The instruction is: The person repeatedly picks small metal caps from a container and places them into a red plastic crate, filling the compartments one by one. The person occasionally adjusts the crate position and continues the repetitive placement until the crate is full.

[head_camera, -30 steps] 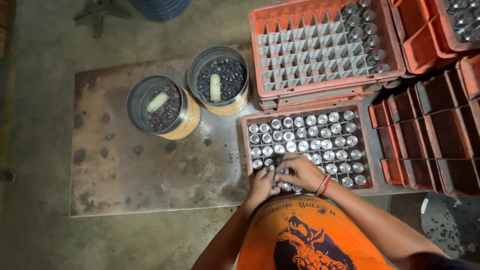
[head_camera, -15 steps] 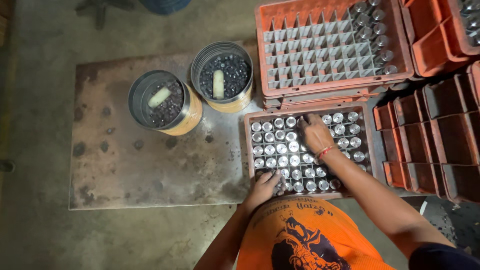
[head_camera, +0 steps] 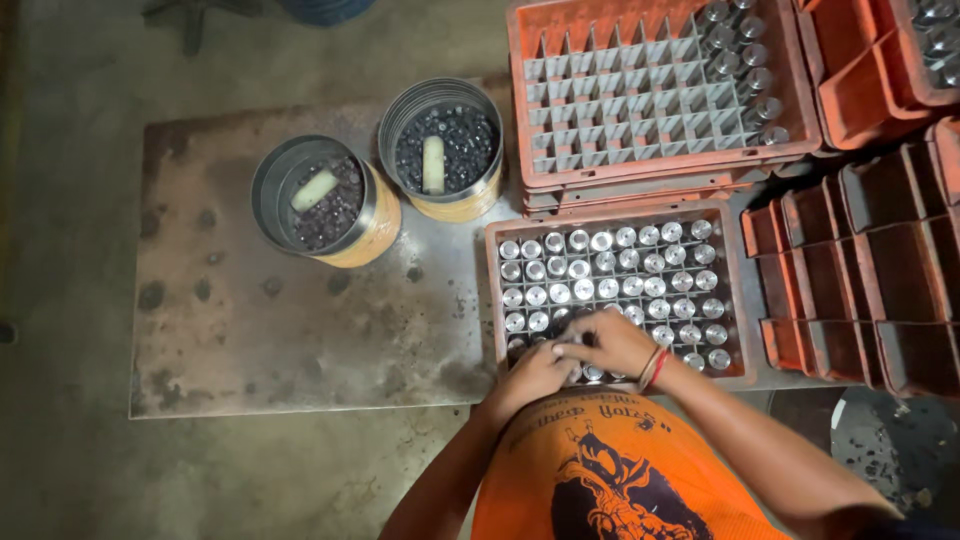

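Hands meet at near edge of the full crate [head_camera: 492,300]. Left hand [head_camera: 532,375] and right hand [head_camera: 612,342] touch each other, fingers curled down onto the near rows of metal cylinders [head_camera: 610,288]. Grip state: fingertips bunched close, seem to pinch at a cylinder top betw. both hands, but which piece, or whether anything is lifted, cannot tell, since knuckles hide it. Red and pale bands on right wrist [head_camera: 653,368]. Both forearms come up from bottom of frame past an orange shirt [head_camera: 600,480] w/ dark print.

Full crate: orange-brown, gridded, nearly every cell holds one upright cylinder, shiny round tops facing up. It sits on right part of a stained steel plate [head_camera: 250,340] lying on concrete floor [head_camera: 70,200].

Just beyond it, touching or nearly so, a second crate [head_camera: 530,130], orange, grey dividers, mostly bare cells; a few cylinders only in its far right columns. It rests on other stacked crates.

Left of that, on the plate: two round tins. Near tin [head_camera: 380,215] and far tin [head_camera: 455,208] stand side by side, almost touching, both filled w/ small dark pieces, each w/ one pale stubby rod lying on top.

Right side: stack of orange bins [head_camera: 870,260], nested at an angle; more crates at top right corner.
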A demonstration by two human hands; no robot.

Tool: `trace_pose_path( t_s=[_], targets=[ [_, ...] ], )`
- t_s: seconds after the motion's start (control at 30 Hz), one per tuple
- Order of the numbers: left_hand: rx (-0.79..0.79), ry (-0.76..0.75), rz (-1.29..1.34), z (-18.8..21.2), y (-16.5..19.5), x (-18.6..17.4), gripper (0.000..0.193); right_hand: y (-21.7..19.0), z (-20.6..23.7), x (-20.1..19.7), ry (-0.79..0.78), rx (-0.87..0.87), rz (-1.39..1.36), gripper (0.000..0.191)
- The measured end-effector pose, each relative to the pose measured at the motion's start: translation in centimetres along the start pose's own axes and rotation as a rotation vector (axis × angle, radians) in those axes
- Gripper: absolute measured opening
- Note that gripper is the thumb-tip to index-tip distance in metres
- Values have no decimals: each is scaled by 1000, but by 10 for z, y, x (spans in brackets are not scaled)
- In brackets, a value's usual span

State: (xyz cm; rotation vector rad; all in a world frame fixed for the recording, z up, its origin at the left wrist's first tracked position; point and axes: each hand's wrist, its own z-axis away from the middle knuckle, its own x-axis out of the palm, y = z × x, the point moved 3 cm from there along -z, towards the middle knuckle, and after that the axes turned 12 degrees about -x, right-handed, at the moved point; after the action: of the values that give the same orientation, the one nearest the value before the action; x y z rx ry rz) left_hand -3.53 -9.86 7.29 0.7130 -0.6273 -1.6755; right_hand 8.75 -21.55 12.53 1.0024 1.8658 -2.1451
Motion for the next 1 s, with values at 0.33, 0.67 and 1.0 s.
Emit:
trace_pose_path(
  t_s=[0.33, 0.67, 1.0],
  targets=[
    [59, 93, -203, 7, 5, -5, 48, 36, -6, -21, 337, 171, 124, 20],
    [-68, -15, 344, 10, -25, -8, 36, 77, -14, -22, 551, -44, 592, 17],
    [72, -27, 691, -11, -37, -5, 25, 61, -1, -21, 242, 104, 786, 38]
  ],
)
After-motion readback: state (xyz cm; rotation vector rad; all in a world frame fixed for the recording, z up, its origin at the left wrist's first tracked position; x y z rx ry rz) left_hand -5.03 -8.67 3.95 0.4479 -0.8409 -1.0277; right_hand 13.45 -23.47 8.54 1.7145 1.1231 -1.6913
